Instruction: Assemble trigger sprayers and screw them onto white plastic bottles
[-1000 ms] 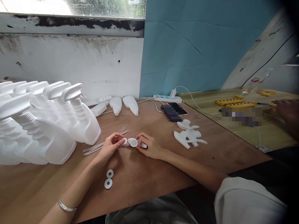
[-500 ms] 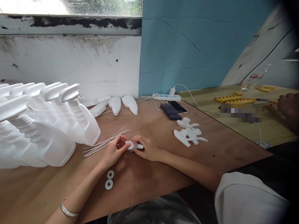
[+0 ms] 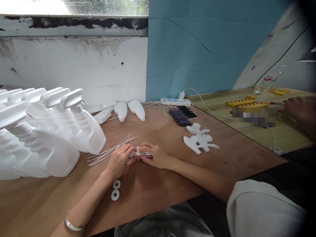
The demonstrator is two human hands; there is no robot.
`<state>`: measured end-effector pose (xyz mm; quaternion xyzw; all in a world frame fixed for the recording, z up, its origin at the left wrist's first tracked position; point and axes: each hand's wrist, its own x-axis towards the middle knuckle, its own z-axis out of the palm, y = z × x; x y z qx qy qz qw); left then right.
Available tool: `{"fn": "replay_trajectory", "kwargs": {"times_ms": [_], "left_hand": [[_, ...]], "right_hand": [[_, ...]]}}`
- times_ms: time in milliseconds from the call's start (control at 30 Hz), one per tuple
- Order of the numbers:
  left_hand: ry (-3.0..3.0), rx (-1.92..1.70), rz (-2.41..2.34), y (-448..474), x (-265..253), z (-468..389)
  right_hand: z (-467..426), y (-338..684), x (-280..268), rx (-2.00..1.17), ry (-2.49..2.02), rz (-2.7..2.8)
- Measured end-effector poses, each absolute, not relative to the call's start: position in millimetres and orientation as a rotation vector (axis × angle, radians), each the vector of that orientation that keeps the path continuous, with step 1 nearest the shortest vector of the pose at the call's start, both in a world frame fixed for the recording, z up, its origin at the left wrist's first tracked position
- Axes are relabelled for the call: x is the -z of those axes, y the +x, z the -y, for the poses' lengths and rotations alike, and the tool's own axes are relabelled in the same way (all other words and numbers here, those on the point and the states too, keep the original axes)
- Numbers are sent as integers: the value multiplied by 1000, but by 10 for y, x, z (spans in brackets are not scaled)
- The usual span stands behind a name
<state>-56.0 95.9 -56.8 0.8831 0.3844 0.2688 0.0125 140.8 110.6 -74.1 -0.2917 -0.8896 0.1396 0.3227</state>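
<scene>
Both hands meet over the brown table around a white spray trigger head [image 3: 138, 150]. My left hand [image 3: 119, 158] is closed on its left end, while my right hand [image 3: 157, 156] pinches the right end; fingers cover much of the part. Thin white dip tubes [image 3: 106, 153] lie just beyond my left hand. Two flat white ring washers [image 3: 115, 195] rest on the table near my left forearm. To the right of my right hand, more white trigger heads [image 3: 203, 143] lie in a small group.
White spray bottles [image 3: 92, 131] with heads on stand in rows at left. White bottles [image 3: 136, 110] without heads lie near the wall. A power strip [image 3: 170, 101], cables and a phone [image 3: 189, 112] are at the back. Another person's hand [image 3: 300, 110] and yellow parts [image 3: 254, 104] are at right.
The spray trigger head has been turned between my hands, so its round face no longer points up at me. My left hand has rolled over it. The other person's hand has moved left.
</scene>
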Motion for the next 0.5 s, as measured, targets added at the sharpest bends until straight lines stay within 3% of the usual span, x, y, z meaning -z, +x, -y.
{"fn": "replay_trajectory", "kwargs": {"times_ms": [500], "left_hand": [[2882,-782,-1327,-536,524,-932]], "right_hand": [[-1112,1401,727,-261,-835,2361]]}}
